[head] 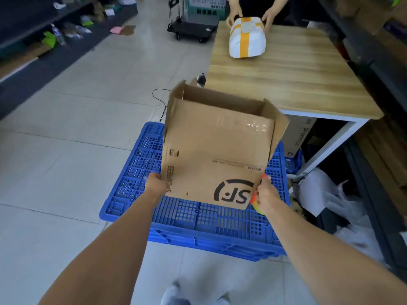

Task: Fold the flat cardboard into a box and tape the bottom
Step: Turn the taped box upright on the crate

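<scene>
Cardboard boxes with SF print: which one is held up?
The opened box, gripped by left hand and right hand over the blue crate; the other box stands under the table.

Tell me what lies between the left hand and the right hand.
Head view: the cardboard box fills the gap, SF logo included. The left hand grips its left edge; the right hand, holding a tape dispenser, touches its right corner.
</scene>
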Action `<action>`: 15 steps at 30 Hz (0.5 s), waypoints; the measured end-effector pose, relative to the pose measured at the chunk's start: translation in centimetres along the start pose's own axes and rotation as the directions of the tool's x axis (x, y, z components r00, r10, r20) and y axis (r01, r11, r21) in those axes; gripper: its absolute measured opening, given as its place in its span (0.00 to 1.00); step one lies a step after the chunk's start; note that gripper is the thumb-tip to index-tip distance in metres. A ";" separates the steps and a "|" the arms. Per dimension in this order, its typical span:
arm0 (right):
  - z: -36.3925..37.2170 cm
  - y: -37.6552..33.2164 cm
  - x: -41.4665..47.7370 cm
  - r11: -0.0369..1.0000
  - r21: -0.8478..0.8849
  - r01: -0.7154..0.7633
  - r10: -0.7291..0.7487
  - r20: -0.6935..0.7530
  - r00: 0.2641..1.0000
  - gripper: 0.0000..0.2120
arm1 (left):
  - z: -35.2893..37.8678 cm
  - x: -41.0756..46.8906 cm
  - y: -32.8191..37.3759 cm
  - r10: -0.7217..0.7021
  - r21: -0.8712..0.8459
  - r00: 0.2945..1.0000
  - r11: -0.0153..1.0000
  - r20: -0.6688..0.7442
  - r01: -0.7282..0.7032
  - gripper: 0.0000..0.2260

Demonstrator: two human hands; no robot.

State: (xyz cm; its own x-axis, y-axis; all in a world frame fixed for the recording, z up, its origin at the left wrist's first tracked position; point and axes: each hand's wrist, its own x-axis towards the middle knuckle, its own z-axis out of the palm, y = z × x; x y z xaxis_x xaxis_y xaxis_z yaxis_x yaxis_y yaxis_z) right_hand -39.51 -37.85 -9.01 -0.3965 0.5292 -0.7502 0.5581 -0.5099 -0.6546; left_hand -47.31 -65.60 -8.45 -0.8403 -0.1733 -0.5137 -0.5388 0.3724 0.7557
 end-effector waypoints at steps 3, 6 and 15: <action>0.0 1.8 0.8 0.997 -0.060 -0.050 0.050 0.001 0.999 0.23 | -0.1 0.8 -0.4 -0.082 -0.146 0.996 0.985 0.044 0.087 0.08; 0.8 1.9 1.3 0.995 -0.099 -0.026 0.025 -0.014 1.000 0.22 | -1.0 1.5 0.1 -0.152 -0.298 0.988 0.944 -0.022 0.139 0.09; 2.9 0.1 -1.4 0.985 0.129 0.117 -0.135 0.137 0.981 0.44 | -2.9 1.4 3.8 0.155 -0.337 0.988 0.929 -0.014 -0.151 0.30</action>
State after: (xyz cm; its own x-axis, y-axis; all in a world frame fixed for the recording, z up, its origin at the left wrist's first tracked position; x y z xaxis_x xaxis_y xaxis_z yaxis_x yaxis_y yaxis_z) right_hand -41.00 -40.64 -8.30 -0.5643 0.4951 -0.6607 0.4093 -0.5273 -0.7446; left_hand -50.72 -67.06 -5.07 -0.9145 -0.1258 -0.3845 -0.3943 0.0644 0.9167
